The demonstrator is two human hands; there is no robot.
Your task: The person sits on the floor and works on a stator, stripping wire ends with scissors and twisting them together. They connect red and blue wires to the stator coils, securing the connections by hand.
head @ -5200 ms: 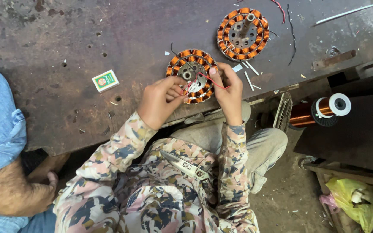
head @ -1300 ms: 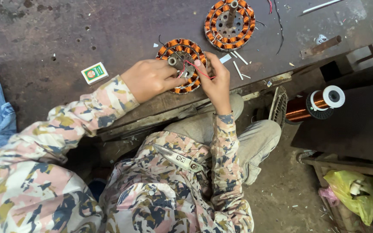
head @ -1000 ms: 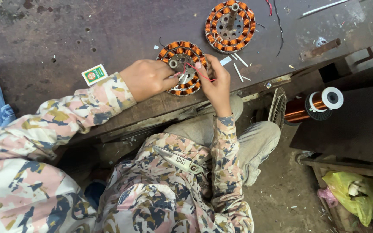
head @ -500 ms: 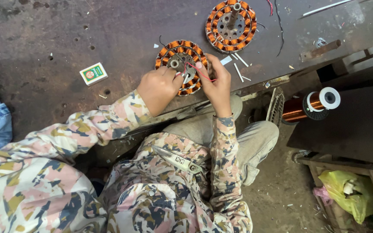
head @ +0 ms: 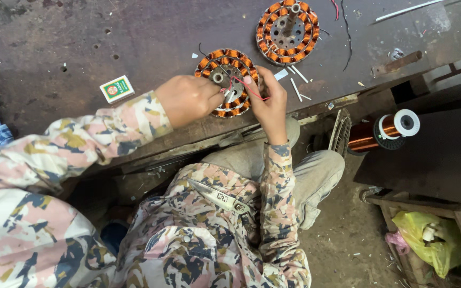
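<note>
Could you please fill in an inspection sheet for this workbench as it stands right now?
Surface: dark, stained metal bench with small holes.
Job's things: copper-wound stator near the bench edge; red wire across it.
Clutter: second stator, small green box, white scraps, rusty rod.
Grippers: left hand and right hand both on the near stator, right pinching the red wire.
Cables: loose dark wire.
Surroundings: copper wire spool, scissors on lap, yellow bag.

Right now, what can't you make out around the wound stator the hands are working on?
Head view, the only one:
- Near stator: its front edge is hidden by the left hand and right hand.
- Red wire: too thin to trace its ends.
- Scissors in the lap: handles hidden by the sleeve.
- Far stator: top cut off by the frame edge.
</note>
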